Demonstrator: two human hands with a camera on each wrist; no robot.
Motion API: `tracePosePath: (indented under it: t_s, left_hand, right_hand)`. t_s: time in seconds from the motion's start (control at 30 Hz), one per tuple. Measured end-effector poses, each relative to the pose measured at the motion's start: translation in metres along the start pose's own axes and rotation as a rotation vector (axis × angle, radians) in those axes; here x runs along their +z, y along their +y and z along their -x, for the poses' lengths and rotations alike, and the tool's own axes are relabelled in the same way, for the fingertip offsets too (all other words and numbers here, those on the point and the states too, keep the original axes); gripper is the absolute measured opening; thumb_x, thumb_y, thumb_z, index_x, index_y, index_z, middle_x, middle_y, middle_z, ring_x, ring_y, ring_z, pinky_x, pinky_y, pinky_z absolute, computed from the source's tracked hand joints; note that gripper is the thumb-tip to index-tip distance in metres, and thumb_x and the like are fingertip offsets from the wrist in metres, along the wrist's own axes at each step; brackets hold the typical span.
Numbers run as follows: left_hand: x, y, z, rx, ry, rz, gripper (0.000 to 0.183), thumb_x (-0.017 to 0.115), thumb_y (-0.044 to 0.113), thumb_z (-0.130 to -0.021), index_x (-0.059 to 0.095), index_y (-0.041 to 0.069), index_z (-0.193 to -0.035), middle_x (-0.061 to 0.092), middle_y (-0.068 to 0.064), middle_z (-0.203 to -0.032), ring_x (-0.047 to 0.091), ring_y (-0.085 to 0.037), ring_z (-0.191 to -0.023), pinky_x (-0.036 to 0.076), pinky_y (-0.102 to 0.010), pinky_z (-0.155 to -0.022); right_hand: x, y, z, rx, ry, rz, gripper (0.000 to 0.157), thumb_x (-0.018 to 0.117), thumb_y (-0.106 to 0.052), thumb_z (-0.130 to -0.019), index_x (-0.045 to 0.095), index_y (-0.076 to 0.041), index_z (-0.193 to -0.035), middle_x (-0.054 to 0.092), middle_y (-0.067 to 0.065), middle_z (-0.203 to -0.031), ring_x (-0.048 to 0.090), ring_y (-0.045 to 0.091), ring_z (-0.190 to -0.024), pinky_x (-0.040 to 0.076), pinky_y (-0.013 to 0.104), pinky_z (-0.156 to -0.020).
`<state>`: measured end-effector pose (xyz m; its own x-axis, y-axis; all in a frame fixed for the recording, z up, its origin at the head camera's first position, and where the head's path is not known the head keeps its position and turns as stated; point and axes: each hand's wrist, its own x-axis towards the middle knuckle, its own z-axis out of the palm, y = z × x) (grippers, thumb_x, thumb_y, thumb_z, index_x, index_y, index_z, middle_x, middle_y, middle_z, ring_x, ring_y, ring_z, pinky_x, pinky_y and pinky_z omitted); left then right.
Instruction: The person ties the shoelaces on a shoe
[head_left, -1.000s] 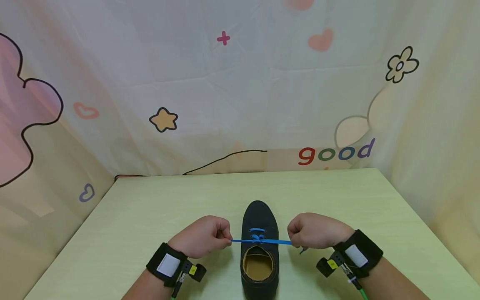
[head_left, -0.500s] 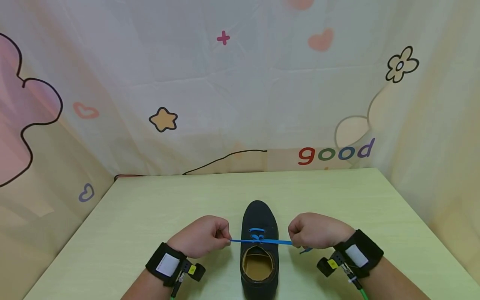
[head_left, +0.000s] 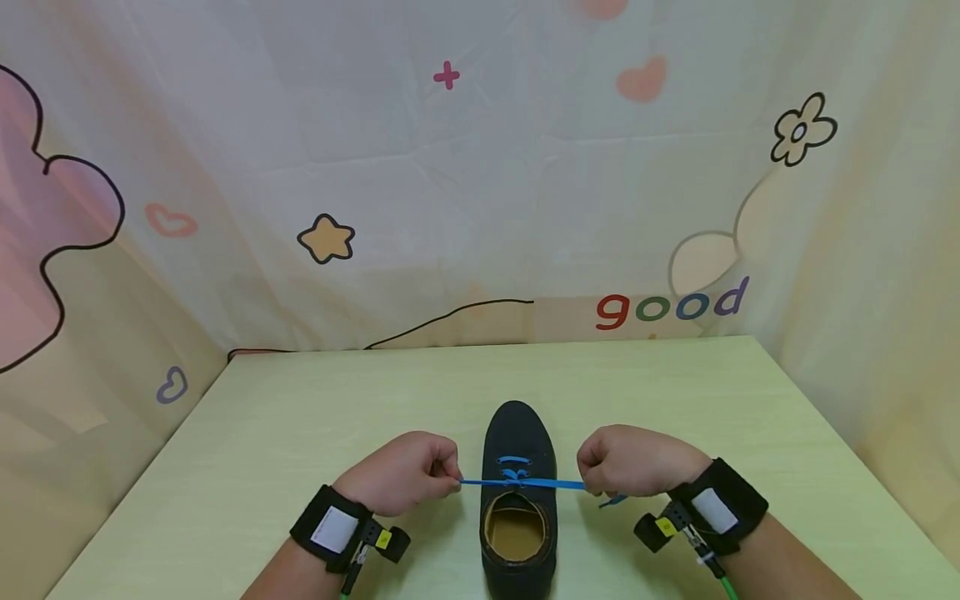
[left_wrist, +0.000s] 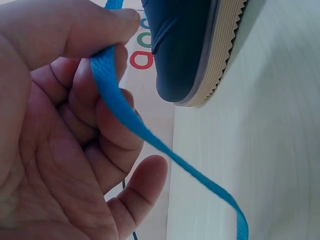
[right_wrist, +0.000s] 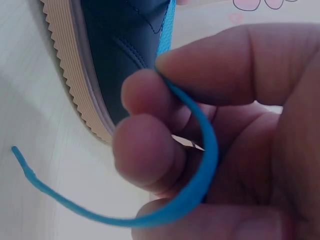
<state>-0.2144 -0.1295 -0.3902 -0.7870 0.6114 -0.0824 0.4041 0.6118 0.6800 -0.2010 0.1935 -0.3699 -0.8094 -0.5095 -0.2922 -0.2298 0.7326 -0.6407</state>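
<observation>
A dark shoe (head_left: 519, 433) with a tan insole stands on the table, toe pointing away from me. Its blue shoelace (head_left: 555, 483) crosses at the top of the lacing and is stretched out to both sides. On the left, my left hand (head_left: 408, 472) pinches one lace end between thumb and index finger; in the left wrist view the spare lace (left_wrist: 170, 152) hangs past the palm. My right hand (head_left: 637, 460) pinches the other end, and in the right wrist view its loose tail (right_wrist: 200, 175) curves below the fingers to a narrow tip.
The pale green table (head_left: 360, 392) reaches back to a printed curtain (head_left: 480, 183) that also hangs at both sides. Each wrist wears a black band with a small camera, the left band (head_left: 330, 529) and the right band (head_left: 718, 507), with a green cable.
Both hands hold nearly still, with the lace taut between them. The lace tail below my right hand has shifted slightly to the right.
</observation>
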Motion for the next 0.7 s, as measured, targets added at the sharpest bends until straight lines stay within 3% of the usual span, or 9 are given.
tracePosePath:
  t_s: [0.47, 0.7]
  left_hand:
    - [0.0011, 0.0010, 0.0001, -0.012, 0.007, -0.009, 0.015, 0.070, 0.015, -0.092, 0.065, 0.022, -0.080, 0.056, 0.006, -0.066, 0.044, -0.011, -0.055, 0.034, -0.025, -0.050]
    - [0.0038, 0.0016, -0.0010, -0.028, 0.025, -0.011, 0.014, 0.070, 0.017, -0.093, 0.065, 0.024, -0.082, 0.062, 0.006, -0.072, 0.047, -0.013, -0.059, 0.038, -0.026, -0.052]
  right_hand:
    - [0.0026, 0.0012, -0.0024, -0.001, -0.001, 0.019, 0.015, 0.063, -0.007, -0.088, 0.067, -0.009, -0.074, 0.056, -0.003, -0.064, 0.044, 0.016, -0.057, 0.033, 0.030, -0.055]
    - [0.0040, 0.0050, -0.0034, -0.037, -0.009, 0.025, 0.015, 0.064, -0.010, -0.089, 0.068, -0.012, -0.075, 0.053, -0.004, -0.063, 0.041, 0.016, -0.056, 0.031, 0.030, -0.053]
